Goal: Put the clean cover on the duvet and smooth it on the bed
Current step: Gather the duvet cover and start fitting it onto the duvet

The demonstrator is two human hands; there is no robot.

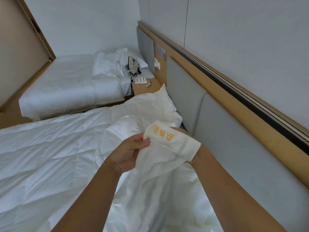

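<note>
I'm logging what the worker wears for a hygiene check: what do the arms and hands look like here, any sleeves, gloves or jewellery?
Both forearms are bare, with no sleeves in view. The left hand has no glove, and no ring or watch shows. The right hand is mostly hidden by the cover; its visible wrist is bare too.

The near bed [20,203] fills the lower left of the frame. A crumpled white duvet [55,144] lies spread on it. A pillow [158,104] sits at its top end, in the middle of the frame. A loose white cover [158,195] lies heaped at lower middle. The far bed [63,97] at upper left holds a pile of white bedding [108,64]. Between the beds, a small desk [145,89] carries a white plug strip [141,80].
</note>
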